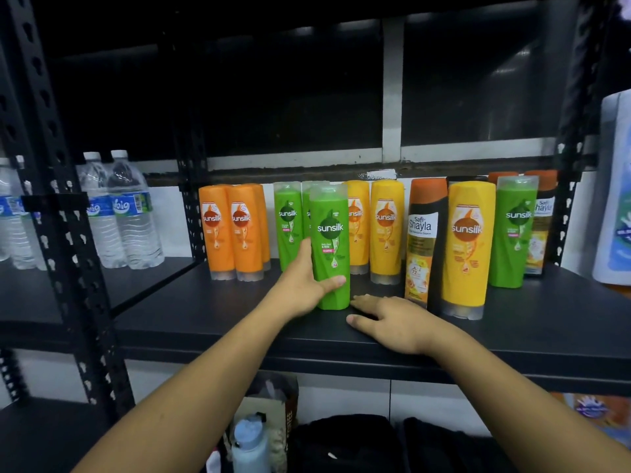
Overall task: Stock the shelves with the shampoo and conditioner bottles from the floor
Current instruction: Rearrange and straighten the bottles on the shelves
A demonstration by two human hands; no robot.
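Our left hand is gripping the tall green plastic shampoo bottle low on its body, standing it upright on the black metal shelf before its green fellows, while our right hand is resting flat, fingers spread, probably steadying us.

Many bottles are standing on the shelf. The left hand is gripping the held bottle, which is standing in front of two others at the back. The right hand is lying flat on the shelf, just right of that bottle. The far-left bottles are standing at the back, left of the left hand. The Shayla bottle is standing behind the right hand, with a tall bottle just on its right. The water bottles are standing on the next shelf to the left.
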